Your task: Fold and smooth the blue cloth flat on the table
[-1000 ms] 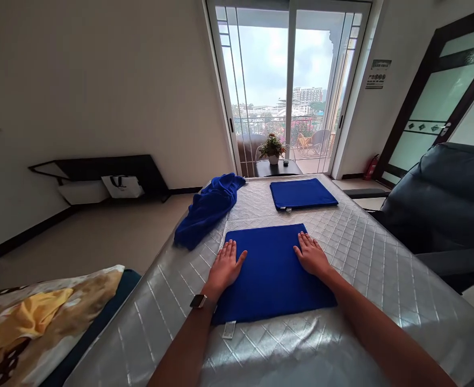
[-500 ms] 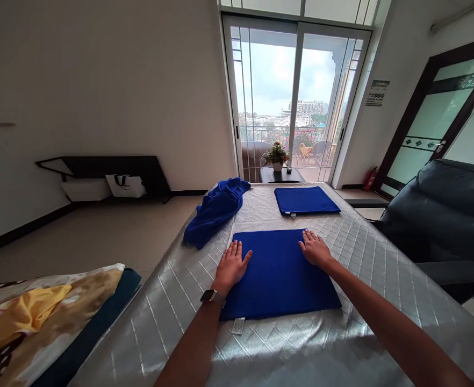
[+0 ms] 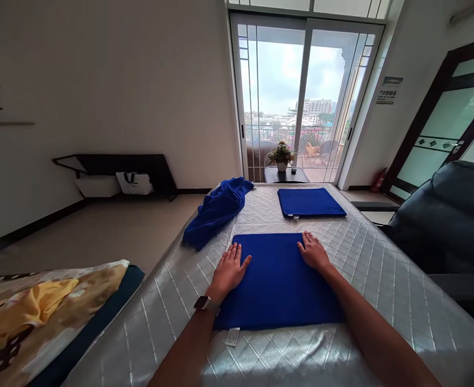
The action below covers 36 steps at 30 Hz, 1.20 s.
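A flat, folded blue cloth (image 3: 277, 285) lies in front of me on the silver quilted mattress (image 3: 168, 301), a white tag sticking out at its near left edge. My left hand (image 3: 229, 269) rests flat on its left edge, fingers stretched out and thumb apart. On its far right corner lies my right hand (image 3: 314, 251), also flat and with nothing held. Beyond it sits a second folded blue cloth (image 3: 311, 202) with small tags at its near edge. A crumpled blue cloth (image 3: 218, 209) is heaped at the mattress's far left edge.
Patterned bedding (image 3: 71, 312) with a yellow cloth (image 3: 39, 306) lies at the lower left. A black armchair (image 3: 450, 215) stands close on the right. Past the mattress are a small table (image 3: 271, 176) with a flowerpot (image 3: 282, 156) and a sliding glass door (image 3: 275, 97).
My view has shifted slightly to the left, so the room appears a little further right. Both hands stay flat on the folded cloth, almost in the same places.
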Motion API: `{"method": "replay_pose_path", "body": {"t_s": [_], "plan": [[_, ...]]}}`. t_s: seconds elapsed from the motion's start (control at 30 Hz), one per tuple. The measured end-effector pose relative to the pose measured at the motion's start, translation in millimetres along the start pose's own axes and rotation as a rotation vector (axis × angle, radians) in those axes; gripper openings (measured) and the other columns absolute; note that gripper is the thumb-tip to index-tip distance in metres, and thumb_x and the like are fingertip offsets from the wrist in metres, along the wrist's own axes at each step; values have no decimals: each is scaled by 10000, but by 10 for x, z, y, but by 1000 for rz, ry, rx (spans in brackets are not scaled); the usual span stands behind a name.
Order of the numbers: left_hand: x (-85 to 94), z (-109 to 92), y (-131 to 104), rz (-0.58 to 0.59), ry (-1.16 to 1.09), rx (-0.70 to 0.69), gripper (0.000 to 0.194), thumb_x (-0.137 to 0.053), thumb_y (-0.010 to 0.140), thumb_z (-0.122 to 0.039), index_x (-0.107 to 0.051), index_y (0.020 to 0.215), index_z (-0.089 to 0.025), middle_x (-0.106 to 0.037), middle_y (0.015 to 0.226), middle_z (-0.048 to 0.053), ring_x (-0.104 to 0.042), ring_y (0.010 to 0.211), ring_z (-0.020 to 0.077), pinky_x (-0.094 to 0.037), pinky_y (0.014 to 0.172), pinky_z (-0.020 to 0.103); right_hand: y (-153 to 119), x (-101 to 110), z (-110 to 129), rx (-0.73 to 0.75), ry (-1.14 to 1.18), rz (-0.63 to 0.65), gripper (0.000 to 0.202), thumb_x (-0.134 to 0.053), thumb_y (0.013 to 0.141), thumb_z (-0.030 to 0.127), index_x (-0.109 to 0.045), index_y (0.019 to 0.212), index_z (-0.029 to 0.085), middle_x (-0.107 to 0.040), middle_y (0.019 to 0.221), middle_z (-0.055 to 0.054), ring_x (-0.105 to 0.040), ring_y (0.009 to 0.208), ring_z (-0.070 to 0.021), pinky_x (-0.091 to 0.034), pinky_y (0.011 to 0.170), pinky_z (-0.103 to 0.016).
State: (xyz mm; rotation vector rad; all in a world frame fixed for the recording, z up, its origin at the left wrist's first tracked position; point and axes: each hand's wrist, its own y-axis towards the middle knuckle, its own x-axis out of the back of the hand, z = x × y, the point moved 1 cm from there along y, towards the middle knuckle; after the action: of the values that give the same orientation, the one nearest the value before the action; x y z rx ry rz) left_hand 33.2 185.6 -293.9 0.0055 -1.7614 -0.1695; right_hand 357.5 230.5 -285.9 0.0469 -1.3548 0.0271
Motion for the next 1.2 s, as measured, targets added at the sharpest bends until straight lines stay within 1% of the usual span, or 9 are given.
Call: {"method": "replay_pose_path", "body": {"t_s": [0.2,0.43,0.6,0.73,0.83,0.9,1.07,1.13,1.2], "plan": [[-21,40,28,23,8,19,802,-219,1028,-634,-278,1599,-73,-220,1682,173,-189,1566,262,-183,1275,442,9,30,11,6,25,0,705,-198,1048,475,-215,1625,71,-184,1699,-80,-116,1570,-177,-55,1257,-344],[-108,73,60,-32,35,0,792,-193,1026,-638,-306,1593,-97,-271,1668,175,-236,1554,281,-225,1257,483,5,77,11,4,45,43,707,-179,1047,466,-174,1633,71,-136,1707,-77,-84,1575,-182,-46,1261,-370],[-4,37,100,21,152,55,860,-183,1007,-668,-329,1573,-37,-307,1651,195,-267,1545,295,-218,1259,468,27,82,-11,15,80,64,703,-191,1047,454,-175,1630,62,-123,1709,-82,-75,1576,-197,-40,1263,-384],[130,-18,241,-41,276,192,879,-186,1001,-657,-406,1523,15,-383,1598,260,-325,1516,355,-253,1238,515,35,66,-17,19,107,52,699,-187,1050,453,-177,1630,63,-141,1706,-88,-71,1577,-198,-33,1263,-385],[152,-290,390,-102,276,95,793,-207,1026,-582,-426,1516,1,-398,1593,255,-316,1520,355,-266,1233,518,34,59,-7,17,114,37,695,-198,1050,450,-186,1628,64,-156,1703,-92,-83,1575,-194,-30,1263,-380],[107,-622,485,-89,205,-34,722,-236,1042,-528,-433,1519,-23,-395,1601,242,-309,1525,338,-276,1233,506,29,60,3,13,113,30,693,-207,1051,453,-193,1629,72,-158,1702,-93,-86,1575,-190,-31,1262,-377],[-147,-1628,660,46,-58,-316,612,-251,1070,-477,-443,1532,-123,-428,1600,182,-343,1516,265,-308,1228,450,3,68,-4,29,92,3,667,-225,1047,396,-211,1625,62,-177,1697,-108,-115,1572,-205,-53,1263,-386],[-245,-1913,704,14,-116,-380,613,-228,1074,-483,-463,1520,-135,-446,1592,169,-363,1507,266,-306,1232,460,-6,62,-25,56,65,17,649,-249,1029,311,-207,1625,58,-159,1702,-101,-102,1574,-205,-57,1264,-380],[-319,-2064,732,-16,-152,-401,622,-200,1076,-485,-466,1518,-135,-464,1581,162,-387,1494,265,-306,1233,469,-8,50,-48,72,45,30,651,-271,1007,249,-200,1629,69,-139,1707,-91,-83,1576,-198,-58,1263,-366]]}}
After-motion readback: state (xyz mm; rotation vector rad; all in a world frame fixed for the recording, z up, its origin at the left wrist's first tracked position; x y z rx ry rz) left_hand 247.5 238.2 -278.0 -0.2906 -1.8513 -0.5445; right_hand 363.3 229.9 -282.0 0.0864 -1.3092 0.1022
